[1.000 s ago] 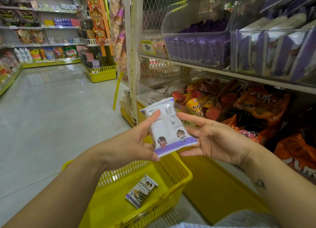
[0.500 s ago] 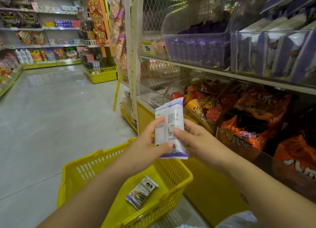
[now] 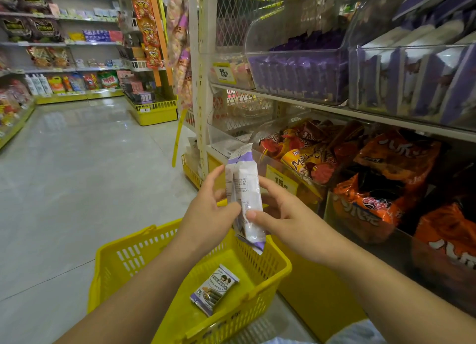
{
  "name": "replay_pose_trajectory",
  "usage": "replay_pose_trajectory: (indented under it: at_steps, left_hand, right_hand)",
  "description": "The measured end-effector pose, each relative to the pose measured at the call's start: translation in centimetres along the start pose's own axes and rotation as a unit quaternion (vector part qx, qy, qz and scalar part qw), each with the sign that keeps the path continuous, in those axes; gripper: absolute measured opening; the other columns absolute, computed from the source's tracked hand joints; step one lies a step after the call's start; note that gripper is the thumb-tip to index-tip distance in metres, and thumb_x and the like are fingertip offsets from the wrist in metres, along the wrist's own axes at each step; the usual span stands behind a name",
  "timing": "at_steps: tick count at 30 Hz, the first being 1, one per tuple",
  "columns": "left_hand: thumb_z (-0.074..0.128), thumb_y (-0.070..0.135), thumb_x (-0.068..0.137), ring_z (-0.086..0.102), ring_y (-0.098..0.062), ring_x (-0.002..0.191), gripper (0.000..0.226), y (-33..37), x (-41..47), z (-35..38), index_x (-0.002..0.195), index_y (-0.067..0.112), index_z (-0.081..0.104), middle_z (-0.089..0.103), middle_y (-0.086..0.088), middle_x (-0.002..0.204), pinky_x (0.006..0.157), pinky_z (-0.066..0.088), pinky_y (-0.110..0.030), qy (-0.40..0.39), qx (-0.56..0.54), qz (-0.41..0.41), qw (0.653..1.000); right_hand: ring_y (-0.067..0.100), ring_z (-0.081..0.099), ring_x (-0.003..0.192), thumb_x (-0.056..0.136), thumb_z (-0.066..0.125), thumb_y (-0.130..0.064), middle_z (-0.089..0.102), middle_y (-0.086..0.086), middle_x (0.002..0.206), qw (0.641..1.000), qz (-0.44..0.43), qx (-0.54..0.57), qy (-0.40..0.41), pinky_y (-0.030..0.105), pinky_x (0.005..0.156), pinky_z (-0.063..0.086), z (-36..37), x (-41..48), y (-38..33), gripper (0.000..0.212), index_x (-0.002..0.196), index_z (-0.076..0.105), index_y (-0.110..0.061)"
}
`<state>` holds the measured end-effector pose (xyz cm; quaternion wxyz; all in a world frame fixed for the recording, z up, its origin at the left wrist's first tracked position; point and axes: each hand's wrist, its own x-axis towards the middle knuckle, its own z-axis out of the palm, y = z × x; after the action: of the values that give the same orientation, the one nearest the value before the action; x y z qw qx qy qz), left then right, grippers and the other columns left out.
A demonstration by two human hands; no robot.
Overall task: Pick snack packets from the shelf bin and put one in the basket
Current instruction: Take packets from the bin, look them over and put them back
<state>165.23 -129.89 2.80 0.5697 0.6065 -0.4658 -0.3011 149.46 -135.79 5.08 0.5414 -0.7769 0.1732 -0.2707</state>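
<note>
Snack packet [image 3: 246, 196]: white, purple ends, printed back showing, near upright, pinched between left hand [image 3: 208, 214] and right hand [image 3: 286, 214] above the far rim of the basket [image 3: 123, 245]. Basket yellow, slotted; second packet [image 3: 215, 289] lies flat inside.

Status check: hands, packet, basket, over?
Left hand and right hand both grip white-purple packet above yellow basket. One small packet lies inside. Drop path clear.
</note>
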Motion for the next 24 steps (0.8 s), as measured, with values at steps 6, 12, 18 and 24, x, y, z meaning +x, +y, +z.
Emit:
replay_pose_trajectory:
  at_steps: [6, 12, 18, 24]
  left_hand:
    - [0.051, 0.012, 0.097, 0.074, -0.011, 0.077, 0.03, 0.5, 0.3, -0.5, 0.105, 0.04, 0.053, 0.076, 0.011, 0.083, 0.058, 0.056, -0.022, 0.012, -0.023, 0.003, 1.0]
    - [0.047, 0.019, 0.097, 0.074, -0.019, 0.076, 0.016, 0.8, 0.3, -1.0, 0.102, 0.019, 0.062, 0.076, -0.003, 0.087, 0.055, 0.055, -0.022, 0.038, -0.03, -0.023, 0.999]
    - [0.045, 0.043, 0.08, 0.075, -0.028, 0.083, 0.047, 1.0, 0.5, -1.1, 0.111, 0.013, 0.064, 0.076, -0.011, 0.095, 0.078, 0.06, -0.044, -0.012, -0.054, -0.076, 0.996]
    - [0.055, 0.019, 0.094, 0.074, -0.023, 0.088, 0.032, 0.4, 0.3, 0.1, 0.126, 0.014, 0.054, 0.075, -0.007, 0.101, 0.07, 0.061, -0.037, -0.024, -0.088, -0.112, 0.99]
  right_hand:
    - [0.016, 0.062, 0.114, 0.095, 0.054, -0.005, 0.061, -0.002, 0.129, 1.0, 0.003, 0.001, -0.014, 0.041, 0.094, 0.053, -0.3, -0.1, -0.2, 0.055, 0.142, 0.038, -0.028]
    - [0.012, 0.065, 0.107, 0.095, 0.056, -0.01, 0.064, -0.007, 0.122, 0.999, 0.011, -0.007, -0.039, 0.03, 0.085, 0.055, -0.2, -0.3, -0.3, 0.055, 0.141, 0.04, -0.035]
    - [0.022, 0.065, 0.108, 0.096, 0.053, -0.009, 0.066, 0.0, 0.12, 0.998, 0.036, 0.04, -0.038, 0.041, 0.092, 0.054, 0.0, -0.1, -0.3, 0.05, 0.134, 0.046, -0.039]
    - [0.032, 0.061, 0.115, 0.099, 0.044, -0.013, 0.064, 0.004, 0.127, 0.986, 0.101, 0.132, -0.01, 0.058, 0.094, 0.046, -0.7, 0.3, 0.4, 0.041, 0.135, 0.049, -0.032]
